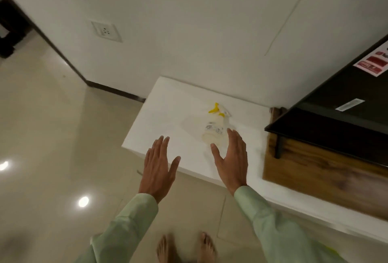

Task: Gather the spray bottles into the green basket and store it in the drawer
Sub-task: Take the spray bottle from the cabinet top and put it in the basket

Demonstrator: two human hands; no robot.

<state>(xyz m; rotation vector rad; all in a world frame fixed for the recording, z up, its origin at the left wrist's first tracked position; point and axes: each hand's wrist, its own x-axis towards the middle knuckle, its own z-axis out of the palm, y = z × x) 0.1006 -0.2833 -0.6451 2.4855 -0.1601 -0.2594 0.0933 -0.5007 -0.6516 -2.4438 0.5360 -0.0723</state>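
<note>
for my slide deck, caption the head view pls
Both open hands, left and right, reach toward a clear spray bottle on the white counter.

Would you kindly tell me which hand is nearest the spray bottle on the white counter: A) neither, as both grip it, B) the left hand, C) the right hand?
C: the right hand is open right beside the spray bottle, while the left hand is farther off.

White counter (159, 115) against wall; socket (106, 31) on wall; dark, probably glass, panel (336, 103) on wooden cabinet (319, 170).
</note>
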